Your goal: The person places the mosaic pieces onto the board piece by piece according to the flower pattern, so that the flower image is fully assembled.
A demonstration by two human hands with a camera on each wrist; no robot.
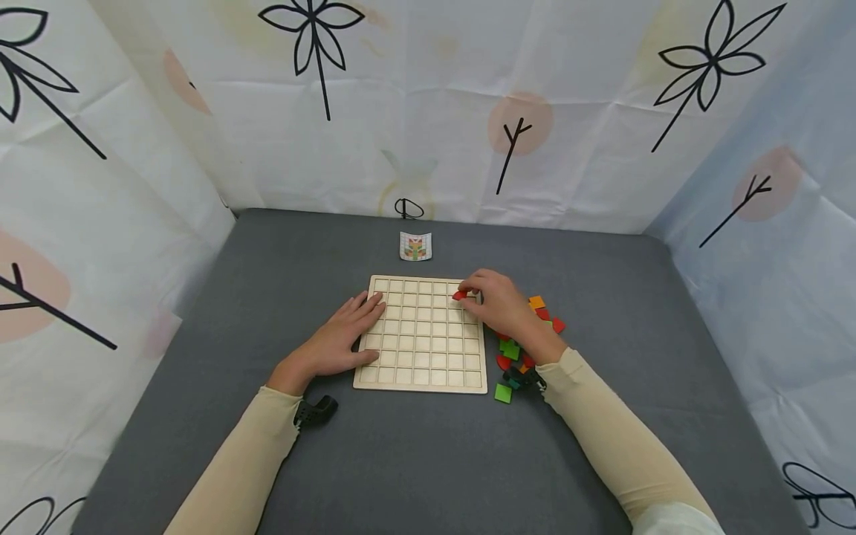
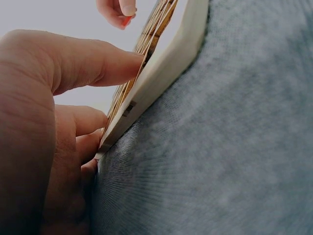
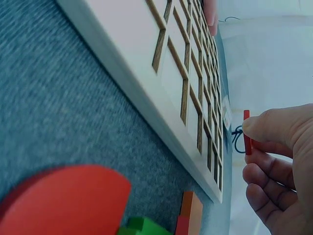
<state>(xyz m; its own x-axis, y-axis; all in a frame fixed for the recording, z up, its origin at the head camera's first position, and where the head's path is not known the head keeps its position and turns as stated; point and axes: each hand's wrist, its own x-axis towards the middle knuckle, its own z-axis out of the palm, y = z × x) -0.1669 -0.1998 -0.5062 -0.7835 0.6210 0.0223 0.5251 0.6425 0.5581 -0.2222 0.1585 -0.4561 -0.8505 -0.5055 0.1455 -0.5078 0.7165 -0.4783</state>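
Observation:
A pale wooden grid board with square recesses lies flat on the dark grey table. My left hand rests along its left edge, fingers and thumb spread onto the rim, as the left wrist view also shows. Over the far right corner of the board, my right hand pinches a small red tile between thumb and fingers. In the right wrist view that red tile is held edge-on, above the board's surface. The recesses in sight hold no tiles.
Loose tiles in red, orange and green lie right of the board, partly under the right forearm. A green square tile sits nearest the front. Behind the board lies a small pattern card. Printed white curtains surround the table.

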